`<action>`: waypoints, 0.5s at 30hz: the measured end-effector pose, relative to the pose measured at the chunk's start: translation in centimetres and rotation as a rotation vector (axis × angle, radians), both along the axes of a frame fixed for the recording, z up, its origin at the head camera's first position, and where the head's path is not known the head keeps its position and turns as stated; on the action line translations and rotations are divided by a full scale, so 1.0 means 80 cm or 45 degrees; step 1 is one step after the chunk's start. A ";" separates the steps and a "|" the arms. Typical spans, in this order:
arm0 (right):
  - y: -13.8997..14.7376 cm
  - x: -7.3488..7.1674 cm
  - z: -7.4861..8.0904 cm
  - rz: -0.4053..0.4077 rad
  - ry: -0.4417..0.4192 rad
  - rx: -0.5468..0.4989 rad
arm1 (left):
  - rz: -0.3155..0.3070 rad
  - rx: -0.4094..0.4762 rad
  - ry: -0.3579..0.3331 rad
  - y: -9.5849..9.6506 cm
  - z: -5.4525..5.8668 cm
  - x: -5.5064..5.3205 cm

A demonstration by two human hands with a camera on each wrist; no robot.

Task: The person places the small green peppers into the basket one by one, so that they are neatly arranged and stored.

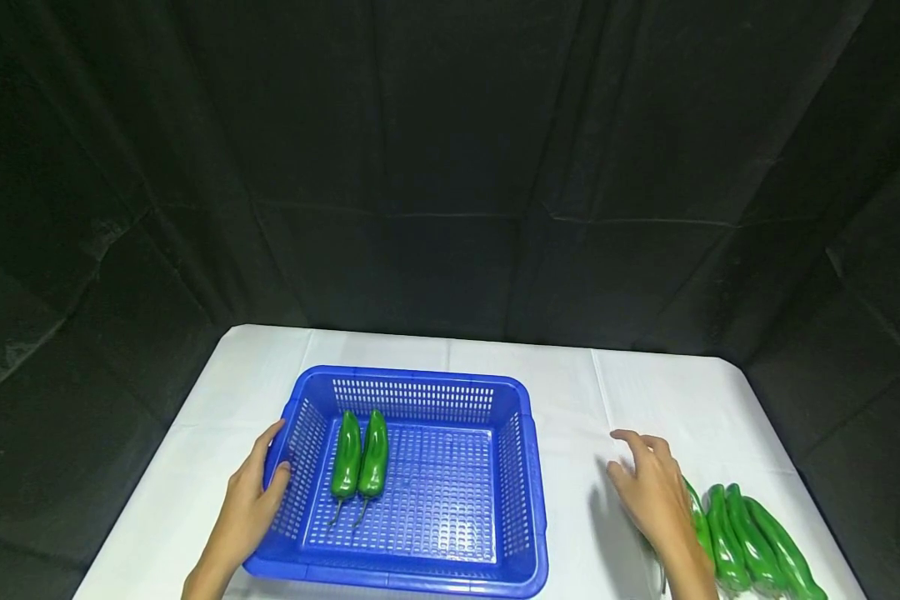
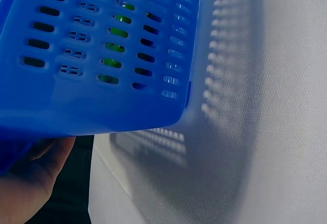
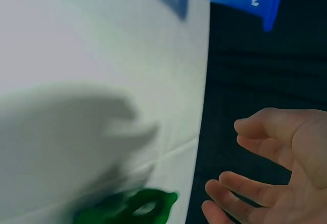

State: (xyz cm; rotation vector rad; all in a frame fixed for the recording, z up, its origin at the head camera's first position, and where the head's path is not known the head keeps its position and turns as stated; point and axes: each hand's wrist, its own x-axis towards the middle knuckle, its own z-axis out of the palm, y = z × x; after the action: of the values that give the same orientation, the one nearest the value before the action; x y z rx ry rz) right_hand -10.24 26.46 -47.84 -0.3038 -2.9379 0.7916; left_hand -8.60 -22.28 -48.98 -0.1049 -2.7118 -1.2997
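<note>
My left hand (image 1: 247, 500) grips the left rim of a blue plastic basket (image 1: 420, 578); in the left wrist view its fingers reach under the basket's edge. Two green chili peppers, one on the left (image 1: 346, 462) and one beside it (image 1: 374, 458), lie side by side in the left half of the basket, stems toward me. My right hand (image 1: 651, 492) hovers over the table right of the basket, fingers spread and loosely bent, holding nothing. Just to its right lie several more green chili peppers (image 1: 753, 542), one partly hidden behind the hand and wrist.
A white cloth (image 1: 570, 400) covers the table. Black curtains (image 1: 450, 208) hang behind it and along both sides. The basket has perforated walls and a grid floor, and its shadow falls on the cloth in the left wrist view.
</note>
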 end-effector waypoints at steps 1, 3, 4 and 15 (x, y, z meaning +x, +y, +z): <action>0.004 0.002 -0.003 -0.015 -0.024 0.003 | 0.000 0.000 -0.003 0.000 0.000 0.000; 0.010 0.006 -0.009 -0.044 -0.064 0.008 | 0.002 -0.002 -0.006 0.000 0.000 0.000; 0.013 0.007 -0.012 -0.063 -0.083 0.011 | 0.002 -0.004 -0.008 0.000 0.000 0.000; 0.033 0.020 -0.028 -0.097 -0.219 0.053 | -0.001 0.015 -0.002 0.000 0.000 0.000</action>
State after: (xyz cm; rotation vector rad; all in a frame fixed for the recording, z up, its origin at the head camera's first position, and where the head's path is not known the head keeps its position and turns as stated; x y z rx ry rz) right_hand -8.62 29.11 -50.07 -0.5015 -3.0744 0.7274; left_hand -8.58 -22.24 -48.95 -0.1036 -2.7056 -1.3164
